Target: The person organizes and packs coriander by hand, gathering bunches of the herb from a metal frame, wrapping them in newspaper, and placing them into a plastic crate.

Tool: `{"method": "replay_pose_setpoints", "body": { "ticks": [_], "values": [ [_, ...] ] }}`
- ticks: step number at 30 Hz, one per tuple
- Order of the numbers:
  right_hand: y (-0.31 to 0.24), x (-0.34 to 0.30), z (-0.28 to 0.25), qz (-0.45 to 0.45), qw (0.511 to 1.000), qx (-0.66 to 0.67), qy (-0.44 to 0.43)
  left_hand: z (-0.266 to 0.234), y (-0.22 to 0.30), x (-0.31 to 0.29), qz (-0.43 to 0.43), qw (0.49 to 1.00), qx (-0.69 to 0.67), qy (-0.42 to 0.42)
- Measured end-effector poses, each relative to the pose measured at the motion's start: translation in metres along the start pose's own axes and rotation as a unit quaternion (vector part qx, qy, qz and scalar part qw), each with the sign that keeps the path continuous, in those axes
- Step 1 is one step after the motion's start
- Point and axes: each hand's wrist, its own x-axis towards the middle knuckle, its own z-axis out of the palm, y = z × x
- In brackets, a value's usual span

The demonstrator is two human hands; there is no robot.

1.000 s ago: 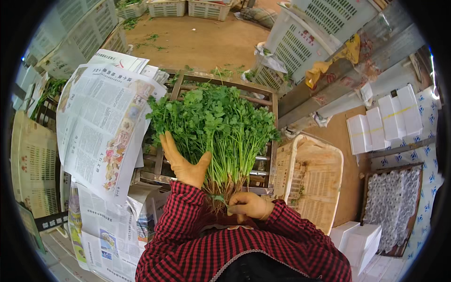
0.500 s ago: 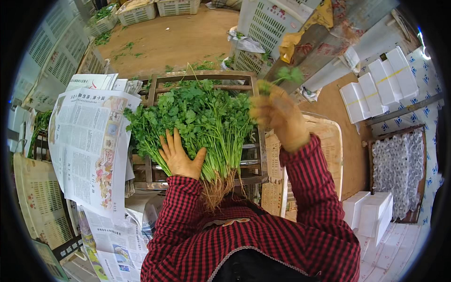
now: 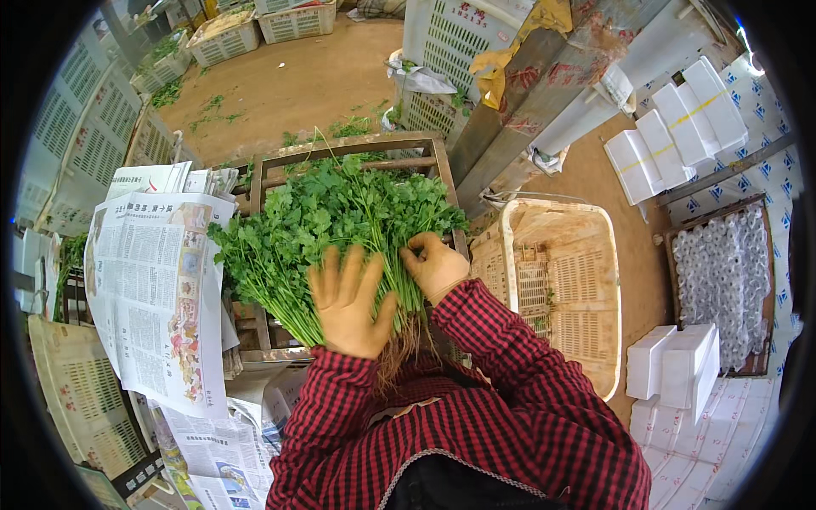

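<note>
A thick bunch of coriander lies across a slatted brown rack in front of me, leaves far and stems near. Its pale, stringy roots point toward my body. My left hand, in a tan glove, rests over the stems with its fingers spread. Close by on the right side of the bunch is my right hand, gloved alike. Its thumb and fingers are pinched together at the coriander stems; how much they hold is hidden by the fingers.
Newspaper sheets are stacked left of the rack. A cream plastic crate stands to the right, beside a metal post. White foam boxes and a tray of clear-wrapped items lie farther right. Crates line the far floor.
My right hand has come back left from beyond the rack to the bunch; the loose sprig it held is out of sight. My left hand has shifted slightly right, still spread.
</note>
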Motion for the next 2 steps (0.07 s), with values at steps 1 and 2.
{"method": "replay_pose_setpoints", "body": {
  "ticks": [1, 2],
  "values": [
    [0.003, 0.002, 0.004, 0.015, 1.000, 0.012, -0.020, 0.010, -0.003, 0.002, 0.044, 0.999, 0.014, -0.021],
    [0.015, 0.003, 0.018, 0.005, 0.998, 0.044, 0.054, 0.028, -0.011, 0.002, 0.037, 0.997, 0.032, -0.061]
  ]
}}
